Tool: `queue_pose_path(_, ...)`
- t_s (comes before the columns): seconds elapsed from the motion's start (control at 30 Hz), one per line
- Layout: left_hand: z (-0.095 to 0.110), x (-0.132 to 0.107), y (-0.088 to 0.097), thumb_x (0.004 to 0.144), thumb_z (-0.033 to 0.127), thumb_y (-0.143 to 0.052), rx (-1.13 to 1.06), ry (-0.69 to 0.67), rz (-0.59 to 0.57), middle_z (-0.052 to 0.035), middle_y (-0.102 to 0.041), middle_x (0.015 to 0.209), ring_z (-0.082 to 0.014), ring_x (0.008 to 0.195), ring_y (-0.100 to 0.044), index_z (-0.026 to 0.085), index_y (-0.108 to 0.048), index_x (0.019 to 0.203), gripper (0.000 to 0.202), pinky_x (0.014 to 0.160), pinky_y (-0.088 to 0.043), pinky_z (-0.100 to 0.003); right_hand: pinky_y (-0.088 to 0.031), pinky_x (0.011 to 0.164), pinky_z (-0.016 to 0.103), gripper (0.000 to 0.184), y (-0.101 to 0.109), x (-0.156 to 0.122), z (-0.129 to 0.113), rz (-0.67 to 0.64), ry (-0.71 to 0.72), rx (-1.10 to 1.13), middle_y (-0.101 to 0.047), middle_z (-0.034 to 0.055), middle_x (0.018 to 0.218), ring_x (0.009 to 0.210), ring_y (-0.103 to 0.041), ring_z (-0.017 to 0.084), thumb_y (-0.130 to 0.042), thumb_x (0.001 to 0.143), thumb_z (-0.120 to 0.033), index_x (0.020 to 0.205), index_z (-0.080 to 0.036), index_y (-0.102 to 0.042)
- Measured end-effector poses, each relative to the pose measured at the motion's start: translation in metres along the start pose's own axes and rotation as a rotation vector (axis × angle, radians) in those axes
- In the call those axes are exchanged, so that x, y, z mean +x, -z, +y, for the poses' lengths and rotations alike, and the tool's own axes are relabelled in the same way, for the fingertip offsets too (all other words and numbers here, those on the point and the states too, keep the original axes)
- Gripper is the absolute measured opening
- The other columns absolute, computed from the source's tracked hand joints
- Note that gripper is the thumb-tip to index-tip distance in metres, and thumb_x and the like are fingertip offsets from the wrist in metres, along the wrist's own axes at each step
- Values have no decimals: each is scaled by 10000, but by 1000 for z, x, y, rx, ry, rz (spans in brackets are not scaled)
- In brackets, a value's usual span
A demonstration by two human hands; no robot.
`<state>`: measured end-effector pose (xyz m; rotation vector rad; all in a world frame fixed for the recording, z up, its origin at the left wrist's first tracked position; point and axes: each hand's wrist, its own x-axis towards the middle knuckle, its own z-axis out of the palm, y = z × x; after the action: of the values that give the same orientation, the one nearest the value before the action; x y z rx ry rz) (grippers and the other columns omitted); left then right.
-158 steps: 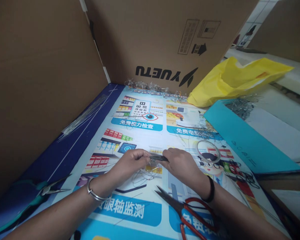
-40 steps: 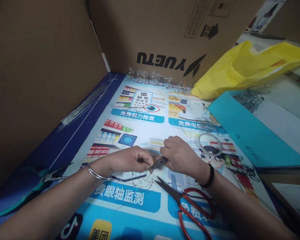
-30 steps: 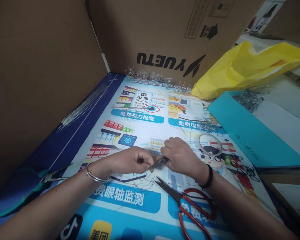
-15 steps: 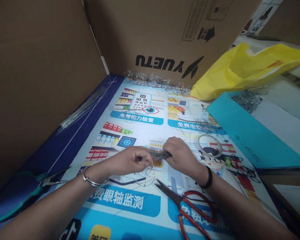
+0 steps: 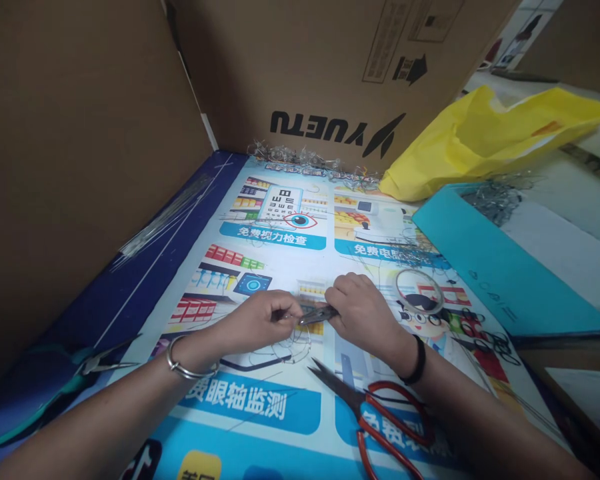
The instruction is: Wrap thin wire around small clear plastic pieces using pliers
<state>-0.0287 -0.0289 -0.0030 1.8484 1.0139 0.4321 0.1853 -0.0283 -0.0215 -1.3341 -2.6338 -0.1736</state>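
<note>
A person's two bare hands meet over a colourful printed poster [image 5: 260, 407] that covers the worktop. The left hand [image 5: 258, 325], a silver bangle [image 5: 186, 365] on its wrist, has its fingers pinched together on a thin silver wire [image 5: 286, 348], whose loose loops trail onto the poster just below the knuckles. The right hand [image 5: 364, 315], with a black wristband [image 5: 416, 360], is closed around small dark metal pliers [image 5: 318, 313]; the pliers' tips point left and meet the wire at the left fingertips. Whether the tips actually bite the wire cannot be told.

Red-handled scissors [image 5: 383, 420] lie open on the poster just below the right wrist. A clear tape roll [image 5: 420, 295] sits near the right hand, on its far right side. Teal-handled pliers [image 5: 83, 373] rest well apart at the left edge, on the dark blue border. A bundle of straight wires [image 5: 165, 217] lies along the brown cardboard wall [image 5: 80, 167] at the left. At the back stands a brown cardboard box printed YUETU [image 5: 330, 73], with wire scraps [image 5: 305, 159] at its foot. A crumpled yellow plastic bag [image 5: 490, 140] and a turquoise paper sheet [image 5: 490, 267] lie to the right.
</note>
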Motion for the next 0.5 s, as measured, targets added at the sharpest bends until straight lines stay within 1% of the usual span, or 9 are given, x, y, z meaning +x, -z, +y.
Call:
queue_pose_path(0.1,1,0,-2,695,88,-449,37,-10,34,24,-529,677,-90,606,-455,167,-573,721,149,575,-358,-215,-235,673,328,66,3,0,-2,2,-28,-56,-524,62,757,771,-406,207,-563,747,-244,720,-183,-566)
queue_pose_path(0.23,3,0,-2,679,69,-439,76,-31,53,29,-508,656,-96,611,-450,170,-552,681,152,579,-351,-220,-227,674,340,153,6,0,-4,6,-39,-104,-520,71,751,771,-406,218,-512,814,-295,722,-187,-569)
queue_pose_path(0.5,7,0,-2,686,56,-432,96,-23,56,13,-539,697,-107,642,-470,166,-560,700,169,601,-356,-229,-214,649,344,167,9,1,-6,8,-50,-129,-534,89,730,752,-408,221,-505,827,-275,719,-178,-588)
